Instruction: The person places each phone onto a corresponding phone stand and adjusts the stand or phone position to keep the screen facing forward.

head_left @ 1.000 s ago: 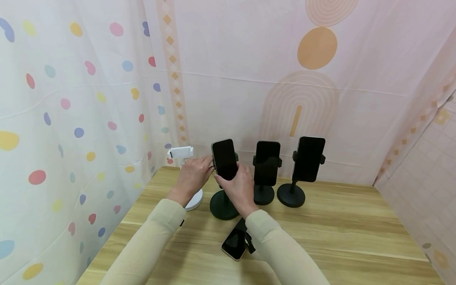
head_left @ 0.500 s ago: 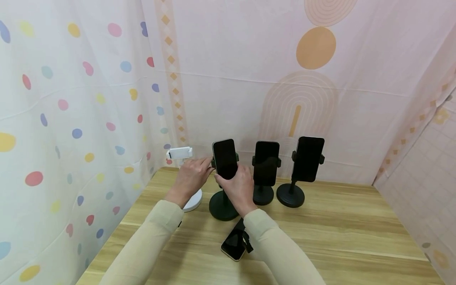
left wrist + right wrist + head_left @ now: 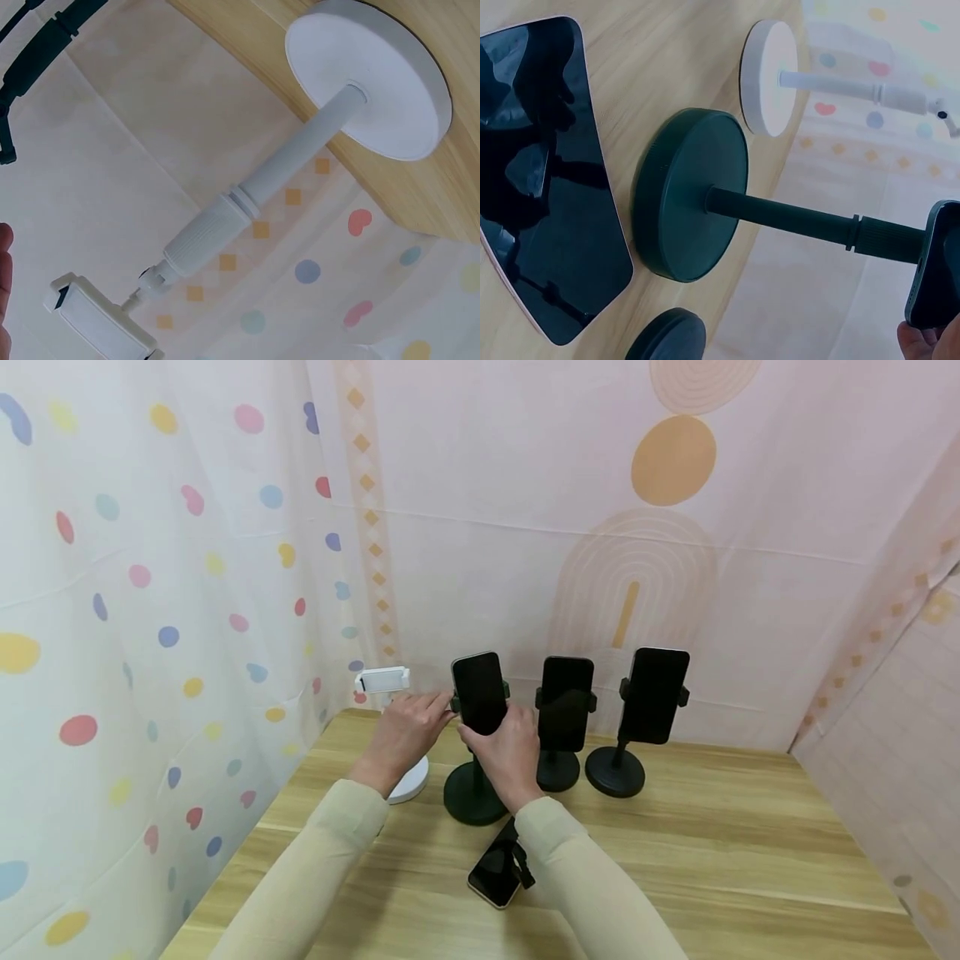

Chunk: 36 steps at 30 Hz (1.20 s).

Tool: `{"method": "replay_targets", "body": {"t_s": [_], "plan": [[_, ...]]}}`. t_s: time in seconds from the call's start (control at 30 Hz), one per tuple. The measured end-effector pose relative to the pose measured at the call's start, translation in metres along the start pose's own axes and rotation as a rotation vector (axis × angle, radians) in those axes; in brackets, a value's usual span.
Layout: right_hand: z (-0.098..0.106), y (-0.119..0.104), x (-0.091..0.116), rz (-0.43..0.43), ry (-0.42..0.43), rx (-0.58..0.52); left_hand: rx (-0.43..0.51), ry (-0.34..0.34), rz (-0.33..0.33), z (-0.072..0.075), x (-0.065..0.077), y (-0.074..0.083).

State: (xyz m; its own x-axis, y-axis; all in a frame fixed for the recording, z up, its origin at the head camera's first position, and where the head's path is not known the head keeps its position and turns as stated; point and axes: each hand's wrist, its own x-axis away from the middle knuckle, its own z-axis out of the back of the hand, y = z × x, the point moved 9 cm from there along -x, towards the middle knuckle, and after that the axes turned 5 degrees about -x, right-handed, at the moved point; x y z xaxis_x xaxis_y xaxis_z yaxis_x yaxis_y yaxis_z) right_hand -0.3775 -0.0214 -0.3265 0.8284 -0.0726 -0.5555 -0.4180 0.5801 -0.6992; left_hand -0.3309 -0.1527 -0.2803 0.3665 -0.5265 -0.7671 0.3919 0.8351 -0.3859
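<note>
In the head view a dark phone stands upright in the clamp of a dark green phone stand. My right hand grips the phone's lower right part, thumb across its front; in the right wrist view fingertips show at the phone's edge. My left hand reaches in from the left, its fingers pinching at the stand's left clamp arm. Just behind that hand stands a white phone stand with no phone in its clamp.
Two black stands with phones, one nearer and one farther right, stand to the right. Another phone lies flat on the wooden table, partly under the right forearm. Curtains hang behind and on both sides.
Both hands keep nearly the same places at the phone and stand. The left clamp arm shows more plainly at the phone's edge than a second ago. The head view has shifted slightly.
</note>
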Motion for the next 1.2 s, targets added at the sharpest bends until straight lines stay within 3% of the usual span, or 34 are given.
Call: {"method": "replay_targets", "body": {"t_s": [0.47,0.7,0.83,1.03,1.2], "plan": [[-0.005,0.003,0.000,-0.078,-0.121,-0.020,0.048,-0.048,0.057,-0.003,0.001,-0.007],[-0.003,-0.001,-0.002,-0.056,-0.133,-0.009,0.126,-0.102,0.171,-0.005,0.001,-0.015],[0.001,-0.003,-0.005,-0.048,-0.130,-0.026,0.170,-0.180,0.257,-0.010,-0.001,-0.019],[0.001,0.000,-0.012,-0.083,-0.181,-0.109,0.372,-0.357,0.432,-0.026,0.000,-0.025],[-0.001,0.001,-0.017,-0.110,-0.239,-0.189,0.486,-0.393,0.499,-0.032,-0.002,-0.022]]}}
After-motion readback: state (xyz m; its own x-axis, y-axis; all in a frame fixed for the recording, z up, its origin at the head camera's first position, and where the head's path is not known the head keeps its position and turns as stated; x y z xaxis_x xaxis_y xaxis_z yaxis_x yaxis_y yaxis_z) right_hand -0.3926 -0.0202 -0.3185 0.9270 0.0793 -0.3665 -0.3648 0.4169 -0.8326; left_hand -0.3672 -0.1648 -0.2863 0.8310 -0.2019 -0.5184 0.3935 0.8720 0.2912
